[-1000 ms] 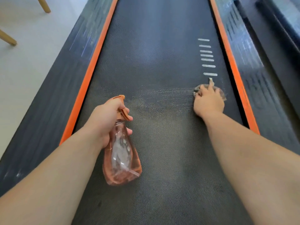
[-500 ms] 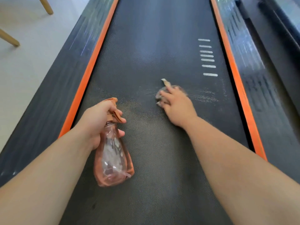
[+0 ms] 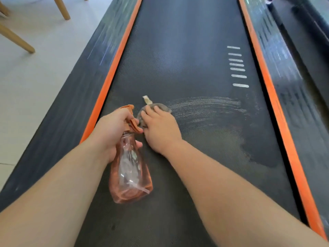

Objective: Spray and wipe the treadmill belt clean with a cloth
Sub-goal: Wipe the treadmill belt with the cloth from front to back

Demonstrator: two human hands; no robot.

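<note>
Treadmill belt (image 3: 187,50): spray bottle (image 3: 130,172) just beside cloth (image 3: 165,107); chair legs (image 3: 61,8) off left.

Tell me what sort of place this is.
Probably a room in a home, or a small gym: a treadmill belt between orange side strips fills the view, and beside it lie a pale floor and the wooden legs of furniture.

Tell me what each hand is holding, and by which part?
The left hand grips the orange spray bottle round its neck, below the trigger. The right hand presses the grey cloth onto the belt, fingers lying on top.
</note>
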